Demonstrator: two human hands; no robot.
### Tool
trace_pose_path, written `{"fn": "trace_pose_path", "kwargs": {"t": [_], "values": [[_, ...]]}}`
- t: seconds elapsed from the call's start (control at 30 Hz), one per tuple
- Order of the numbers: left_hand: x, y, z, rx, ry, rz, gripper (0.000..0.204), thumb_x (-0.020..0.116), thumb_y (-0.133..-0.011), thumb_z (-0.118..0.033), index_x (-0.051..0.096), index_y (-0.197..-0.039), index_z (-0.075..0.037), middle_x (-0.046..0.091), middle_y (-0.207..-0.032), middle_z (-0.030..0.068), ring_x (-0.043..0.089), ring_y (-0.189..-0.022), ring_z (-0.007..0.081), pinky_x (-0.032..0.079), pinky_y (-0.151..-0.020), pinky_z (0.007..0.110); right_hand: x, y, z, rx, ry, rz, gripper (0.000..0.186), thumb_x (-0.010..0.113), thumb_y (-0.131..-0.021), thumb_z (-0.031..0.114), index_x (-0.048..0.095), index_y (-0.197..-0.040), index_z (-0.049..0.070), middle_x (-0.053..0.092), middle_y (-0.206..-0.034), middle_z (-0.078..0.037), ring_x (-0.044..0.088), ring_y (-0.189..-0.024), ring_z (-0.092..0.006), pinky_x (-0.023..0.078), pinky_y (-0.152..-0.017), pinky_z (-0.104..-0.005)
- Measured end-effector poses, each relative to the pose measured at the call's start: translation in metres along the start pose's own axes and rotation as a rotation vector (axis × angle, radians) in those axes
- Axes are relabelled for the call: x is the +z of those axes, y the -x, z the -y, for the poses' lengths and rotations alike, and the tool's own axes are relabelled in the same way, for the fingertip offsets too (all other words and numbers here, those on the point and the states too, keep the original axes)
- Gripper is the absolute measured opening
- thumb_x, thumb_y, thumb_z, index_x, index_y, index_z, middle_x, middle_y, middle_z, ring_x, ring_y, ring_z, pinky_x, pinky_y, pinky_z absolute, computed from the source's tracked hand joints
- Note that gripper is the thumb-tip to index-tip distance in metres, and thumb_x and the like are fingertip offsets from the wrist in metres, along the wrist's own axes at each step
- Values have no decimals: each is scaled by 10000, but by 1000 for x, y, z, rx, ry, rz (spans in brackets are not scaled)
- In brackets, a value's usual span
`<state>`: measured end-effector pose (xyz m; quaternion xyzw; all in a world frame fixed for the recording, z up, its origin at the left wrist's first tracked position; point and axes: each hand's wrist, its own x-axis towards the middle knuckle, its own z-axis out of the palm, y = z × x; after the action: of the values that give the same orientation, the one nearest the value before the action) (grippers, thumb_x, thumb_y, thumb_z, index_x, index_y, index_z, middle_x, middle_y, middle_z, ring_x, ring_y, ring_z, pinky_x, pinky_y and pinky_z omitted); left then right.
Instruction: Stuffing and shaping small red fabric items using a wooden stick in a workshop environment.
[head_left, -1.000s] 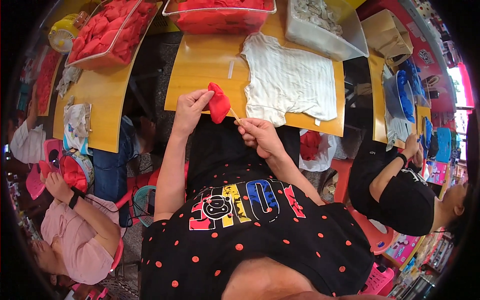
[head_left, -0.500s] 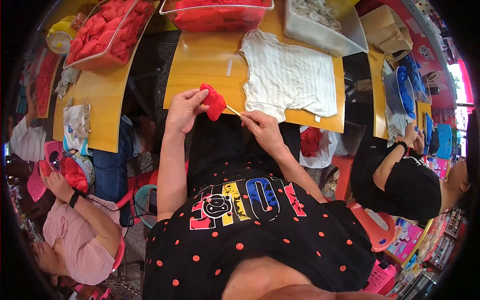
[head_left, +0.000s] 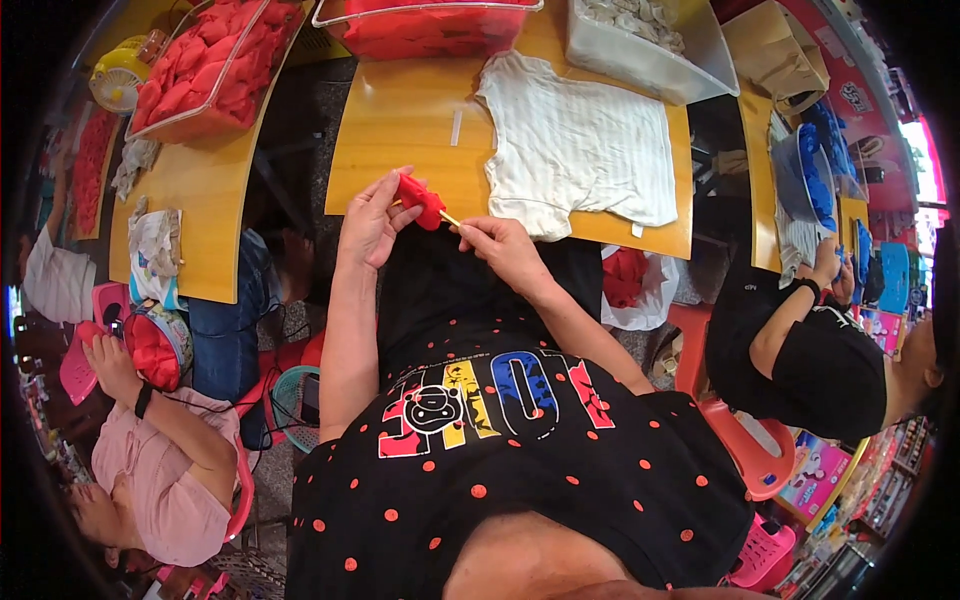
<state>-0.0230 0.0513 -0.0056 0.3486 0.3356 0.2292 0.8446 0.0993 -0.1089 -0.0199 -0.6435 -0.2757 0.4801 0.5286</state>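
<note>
At the near edge of the wooden table [head_left: 395, 120], just left of the white striped garment [head_left: 590, 150], a small red cloth-like piece [head_left: 424, 203] is pinched between the thumb and fingers of the left hand [head_left: 370, 225], while a thin pale stick [head_left: 450, 220] running into its right side is gripped by the thumb and fingertips of the right hand [head_left: 503, 250]. By its look, the piece should prove light, soft and easily creased, best held at its left edge; the stick seems stiff and slim, best taken by its outer end.
</note>
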Motion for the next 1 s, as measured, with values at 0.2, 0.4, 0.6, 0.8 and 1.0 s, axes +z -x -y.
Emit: {"fn": "trace_pose_path", "kwargs": {"t": [0.2,0.4,0.6,0.8,1.0], "values": [[11,-4,18,163,28,-114,340,521,-922,-270,564,-1064,37,639,-970,175,651,-835,221,556,-713,320,12,-2,-4,28,-152,-2,261,541,-904,236,668,-880,10,496,-607,52,396,-523,-32,312,-473,-183],[11,-7,23,283,110,-224,332,502,-931,-276,572,-1016,37,644,-929,179,659,-794,229,557,-690,314,15,9,-6,127,-318,16,257,532,-912,233,670,-864,21,471,-595,56,377,-514,-21,290,-460,-176],[17,-1,20,229,-14,-189,292,481,-938,-246,571,-1012,22,645,-919,155,654,-827,230,555,-699,320,10,-2,-26,-38,-79,-15,278,520,-925,254,653,-885,13,449,-613,67,358,-525,-18,273,-471,-169],[11,-4,19,212,138,-118,262,480,-941,-254,583,-958,-14,653,-901,131,655,-736,169,555,-593,267,7,10,-27,-148,-248,-38,258,523,-918,219,650,-866,1,451,-608,58,362,-535,-23,273,-477,-177],[29,6,9,234,39,-165,248,487,-939,-264,594,-964,-42,654,-868,81,642,-746,129,521,-523,219,1,7,-19,-75,-181,-49,257,521,-919,210,647,-861,-6,453,-599,53,370,-534,-27,270,-471,-178]]}}
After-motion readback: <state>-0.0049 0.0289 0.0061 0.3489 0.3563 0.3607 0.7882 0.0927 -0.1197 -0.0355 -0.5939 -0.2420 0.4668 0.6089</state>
